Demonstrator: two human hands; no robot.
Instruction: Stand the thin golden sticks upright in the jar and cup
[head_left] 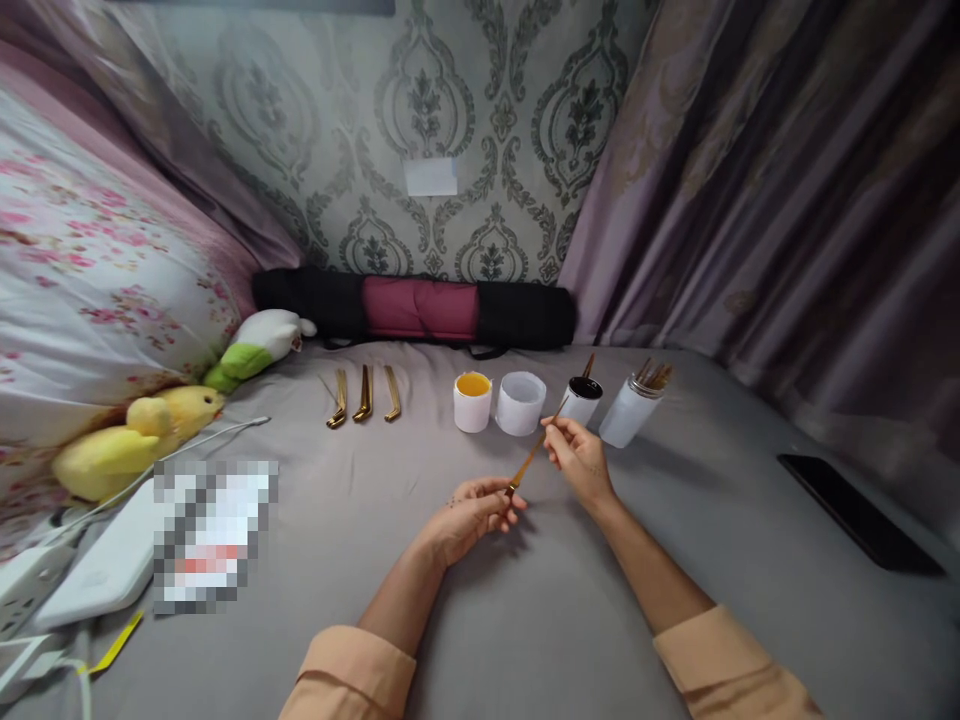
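Note:
A thin golden stick-like tool [531, 457] is held slanted between both hands above the grey bed sheet [675, 560]. My left hand [474, 515] pinches its lower end. My right hand [576, 452] pinches its upper end, close to a white jar with dark contents [581, 400] that has another stick standing in it. Beside it are a white cup with a yellow top [472, 400], a translucent white cup [520, 402] and a clear jar of several golden tools [634, 405].
Three golden bent tools [364, 396] lie in a row to the left. Yellow [127, 440] and green-white [259, 345] plush toys sit by the floral pillow. A black-and-maroon roll [416, 308] lies against the wall. A black phone [859, 512] is at right, white devices and cable at left.

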